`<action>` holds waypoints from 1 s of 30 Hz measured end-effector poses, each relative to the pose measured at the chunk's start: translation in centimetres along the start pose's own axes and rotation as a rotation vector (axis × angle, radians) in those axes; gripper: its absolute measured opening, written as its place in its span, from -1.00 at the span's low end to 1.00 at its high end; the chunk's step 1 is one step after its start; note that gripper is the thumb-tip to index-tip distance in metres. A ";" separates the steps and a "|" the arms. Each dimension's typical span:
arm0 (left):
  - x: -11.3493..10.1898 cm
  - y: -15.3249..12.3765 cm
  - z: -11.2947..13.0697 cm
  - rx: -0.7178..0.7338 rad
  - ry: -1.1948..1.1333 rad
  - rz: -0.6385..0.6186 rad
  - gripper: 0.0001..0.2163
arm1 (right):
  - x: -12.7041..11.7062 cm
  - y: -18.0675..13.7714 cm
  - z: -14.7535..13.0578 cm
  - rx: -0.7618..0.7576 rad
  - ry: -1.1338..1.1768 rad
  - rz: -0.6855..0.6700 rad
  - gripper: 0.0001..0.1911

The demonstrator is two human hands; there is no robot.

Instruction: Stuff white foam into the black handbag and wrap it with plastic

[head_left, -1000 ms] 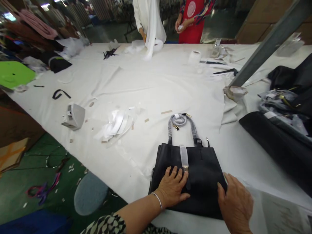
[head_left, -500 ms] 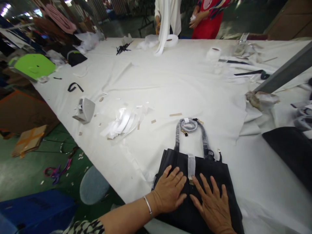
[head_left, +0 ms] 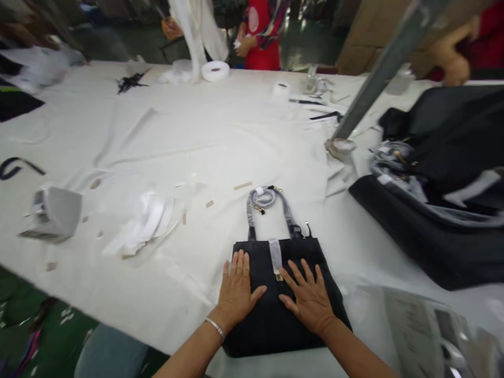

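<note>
A black handbag (head_left: 271,320) lies flat on the white-covered table, its wrapped handles (head_left: 251,216) stretched away from me. Within the handle loop rests a coiled strap (head_left: 263,197) in clear wrapping, with gold-coloured clips. White wrap covers the closure tab (head_left: 275,255) at the bag's middle, above a small gold clasp (head_left: 279,276). My left hand (head_left: 237,289) is pressed flat along the bag's left side, fingers stretched out. On the right half of the front panel, my right hand (head_left: 309,296) lies flat with fingers spread. Neither hand grips anything.
More black bags (head_left: 433,226) are piled at right, near a slanted metal post (head_left: 378,79). A clear plastic bag (head_left: 417,325) lies front right. White strips (head_left: 149,223) and a tape dispenser (head_left: 63,212) are at left. Other people stand beyond the far edge, near a white roll (head_left: 215,71).
The view has swung right, bringing the pile of black bags into sight. My left hand has moved from near the clasp to the bag's left side; my right hand stays flat on the front.
</note>
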State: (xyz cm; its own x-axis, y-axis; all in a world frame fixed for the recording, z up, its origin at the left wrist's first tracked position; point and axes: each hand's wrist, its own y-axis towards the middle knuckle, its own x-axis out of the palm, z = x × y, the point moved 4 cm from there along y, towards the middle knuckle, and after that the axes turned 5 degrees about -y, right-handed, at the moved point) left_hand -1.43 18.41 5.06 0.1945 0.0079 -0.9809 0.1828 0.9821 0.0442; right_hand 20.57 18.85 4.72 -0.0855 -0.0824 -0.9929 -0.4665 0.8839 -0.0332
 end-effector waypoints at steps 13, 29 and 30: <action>2.6 3.0 8.3 0.382 -0.058 -0.161 -0.44 | -2.1 -0.1 0.5 0.086 0.272 -0.088 -0.32; 3.0 2.7 8.4 0.390 -0.019 -0.070 -0.44 | -0.7 -9.6 11.0 1.397 1.658 0.229 -0.56; 3.0 2.7 8.3 0.390 -0.019 -0.065 -0.44 | -0.5 -8.7 11.0 1.381 1.699 0.221 -0.58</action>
State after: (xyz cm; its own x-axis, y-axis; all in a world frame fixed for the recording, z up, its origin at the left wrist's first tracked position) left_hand 7.67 19.49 3.84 0.1876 -0.0595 -0.9804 0.5474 0.8351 0.0540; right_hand 34.37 16.32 4.23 -0.8610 0.5085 -0.0048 0.3291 0.5499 -0.7676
